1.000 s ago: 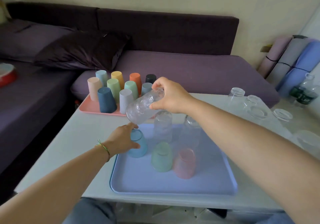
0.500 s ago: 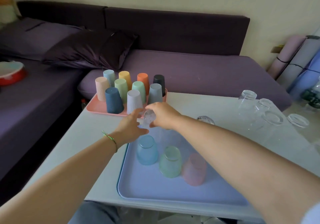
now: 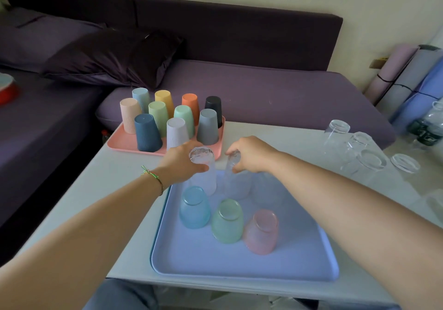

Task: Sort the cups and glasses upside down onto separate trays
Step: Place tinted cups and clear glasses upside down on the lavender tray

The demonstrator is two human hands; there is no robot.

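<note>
A lilac-blue tray lies on the white table in front of me. On it stand upside down a blue glass, a green glass and a pink glass. At the tray's far end my left hand grips a clear textured glass, bottom up. Beside it my right hand pinches the base of a second clear glass, also inverted. A third clear glass shows faintly under my right wrist. Several coloured cups stand upside down on a pink tray at the far left.
Several clear glasses stand upside down on the table to the right. Plastic bottles and rolled mats are at the far right. A purple sofa runs behind the table, with a dark cushion.
The clear glass that my right hand held tilted above the tray has come down bottom up at the far end. My left hand has moved onto it, my right hand onto the neighbouring glass.
</note>
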